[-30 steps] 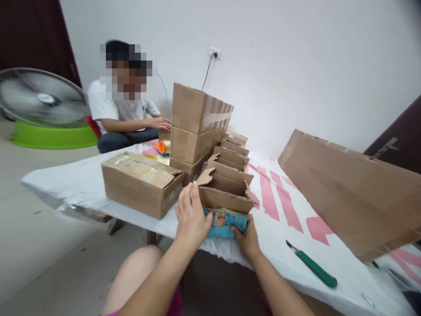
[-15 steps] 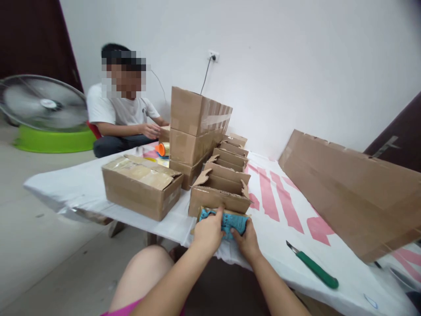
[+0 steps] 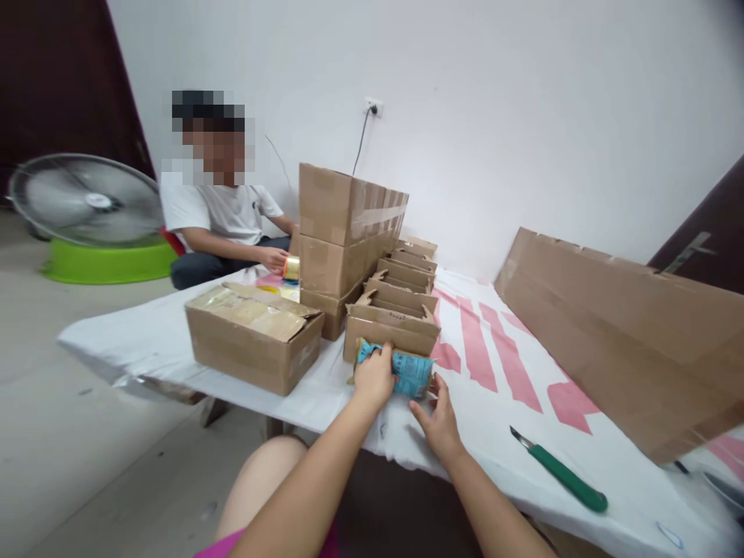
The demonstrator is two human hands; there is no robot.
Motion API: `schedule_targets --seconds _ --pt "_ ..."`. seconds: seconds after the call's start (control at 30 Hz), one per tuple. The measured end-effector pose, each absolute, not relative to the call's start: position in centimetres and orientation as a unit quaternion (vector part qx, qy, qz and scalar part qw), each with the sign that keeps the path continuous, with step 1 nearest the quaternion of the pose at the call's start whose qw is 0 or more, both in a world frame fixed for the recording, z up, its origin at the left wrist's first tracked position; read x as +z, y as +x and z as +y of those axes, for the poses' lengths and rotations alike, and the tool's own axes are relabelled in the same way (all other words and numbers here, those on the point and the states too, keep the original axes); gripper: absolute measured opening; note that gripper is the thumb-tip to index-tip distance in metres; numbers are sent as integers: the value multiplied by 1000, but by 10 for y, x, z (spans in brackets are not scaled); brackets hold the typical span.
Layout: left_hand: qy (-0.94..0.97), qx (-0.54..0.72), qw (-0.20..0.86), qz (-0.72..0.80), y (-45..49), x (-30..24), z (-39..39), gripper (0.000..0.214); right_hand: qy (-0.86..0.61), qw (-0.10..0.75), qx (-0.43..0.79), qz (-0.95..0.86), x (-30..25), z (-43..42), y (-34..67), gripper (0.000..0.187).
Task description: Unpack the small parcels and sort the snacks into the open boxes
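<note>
A blue printed packet (image 3: 415, 373) with a gold-brown edge lies against the front of the nearest open cardboard box (image 3: 401, 335). My left hand (image 3: 373, 378) is closed over the packet's left part, its fingers on the top side. Just off the packet's right end, my right hand (image 3: 440, 418) is open, thumb and fingers apart, with nothing in it. The box's flaps stand up, and its inside is mostly hidden from this angle. To the left sits a taped cardboard box (image 3: 249, 341).
Behind the nearest box runs a row of open boxes (image 3: 407, 273), beside a tall stack of taped boxes (image 3: 325, 209). A green-handled knife (image 3: 566, 477) lies at right, blade bared. A large cardboard sheet (image 3: 616, 341) leans beyond it. Across the table, a person (image 3: 221, 213) holds a tape roll (image 3: 291, 268).
My right hand has let go of the packet's right end and opened. The packet has moved slightly up and away with my left hand. The other person's hand has lowered to the tape.
</note>
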State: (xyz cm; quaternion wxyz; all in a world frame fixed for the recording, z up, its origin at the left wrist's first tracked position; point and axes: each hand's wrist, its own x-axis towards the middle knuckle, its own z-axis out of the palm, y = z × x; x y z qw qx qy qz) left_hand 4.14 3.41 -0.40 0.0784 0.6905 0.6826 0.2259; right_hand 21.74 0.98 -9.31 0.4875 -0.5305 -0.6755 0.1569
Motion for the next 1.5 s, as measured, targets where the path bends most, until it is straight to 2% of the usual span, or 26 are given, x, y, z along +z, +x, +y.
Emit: schedule_targets --seconds 0.17,0.43,0.63,0.77,0.93,1.07,1.17,1.23,1.3,1.4,1.5 --pt "698 202 60 684 36 0 80 55 -550 465 98 -687 -105 16 218 63" --pt "717 221 -22 661 31 -18 121 59 -544 469 103 -688 -108 17 216 46" --pt "723 227 -42 651 33 -42 106 66 -545 462 118 -690 -106 18 217 37" --pt "733 212 -41 645 35 -43 97 64 -542 457 131 -693 -103 19 219 31" --pt "786 176 -39 591 33 -31 58 66 -532 456 138 -700 -97 18 219 22" --pt "817 178 -87 542 1 -3 8 54 -524 452 138 -708 -93 16 219 19" --pt "742 228 -192 601 -44 22 -16 46 -520 446 141 -715 -92 16 219 17" --pt "656 251 -229 674 -78 33 -22 51 -518 439 145 -720 -92 16 219 17" --pt "601 243 -225 728 -107 36 -23 62 -515 430 150 -726 -92 16 219 18" --pt "606 206 -199 742 -130 26 -25 60 -503 412 157 -743 -90 15 219 17" --pt "596 223 -219 740 -122 14 -33 59 -460 389 164 -781 -82 9 217 21"
